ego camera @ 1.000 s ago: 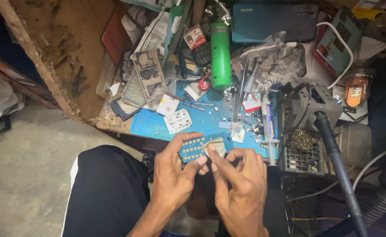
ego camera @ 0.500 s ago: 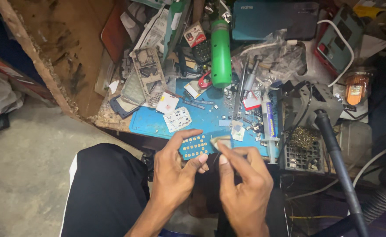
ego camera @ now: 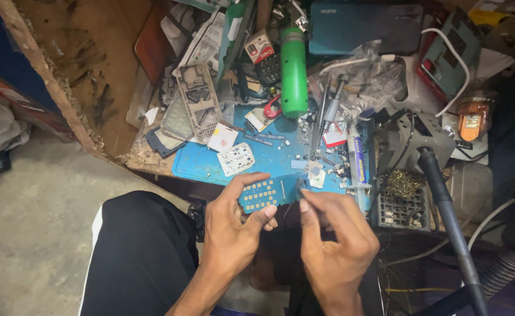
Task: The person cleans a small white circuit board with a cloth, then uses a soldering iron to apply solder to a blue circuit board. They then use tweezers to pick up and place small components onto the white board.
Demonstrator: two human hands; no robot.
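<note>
Light: dim overall, brightest on the blue mat [ego camera: 269, 158] mid-frame.
Shadows: deep at right edge and lower corners.
Glare: mild sheen on green cylinder [ego camera: 293, 70].
Focus: centre sharp; edges softer, slightly bowed.

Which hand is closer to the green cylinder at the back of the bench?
Left. The left hand sits below the green cylinder, holding the blue keypad board; the right hand is lower and further right.

Grey concrete floor [ego camera: 29, 234] seen at left; worn wooden bench [ego camera: 82, 64] w/ chipped edge; dim light overall.
</note>
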